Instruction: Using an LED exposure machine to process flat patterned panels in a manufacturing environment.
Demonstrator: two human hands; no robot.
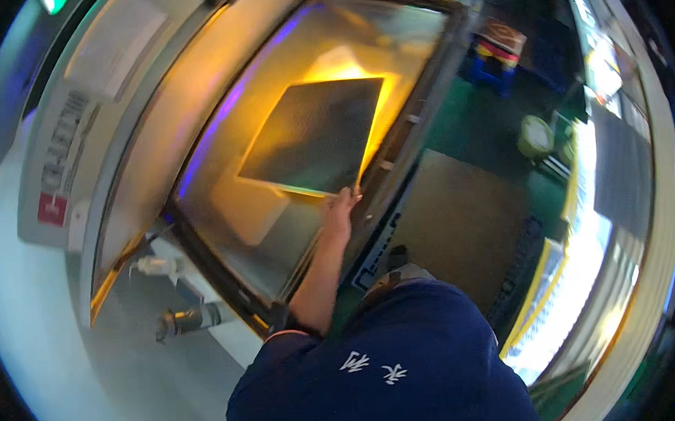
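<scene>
My left hand (341,210) is closed on the near right corner of a dark, thin, four-sided sheet (317,137). Bright yellow light glows around the sheet's edges. Beneath it is a shiny, glass-like bed (254,255) set in a dark frame (225,285). Whether the sheet lies flat on the bed or is partly lifted, I cannot tell. My left forearm crosses the frame's near edge. My right hand is out of sight.
A raised lid-like panel (156,141) borders the bed on the left. Fittings (193,321) stick out below it. To the right are a brown mat (463,209), a blue stool (493,63), a pale round seat (536,135) and a brightly lit table (566,296).
</scene>
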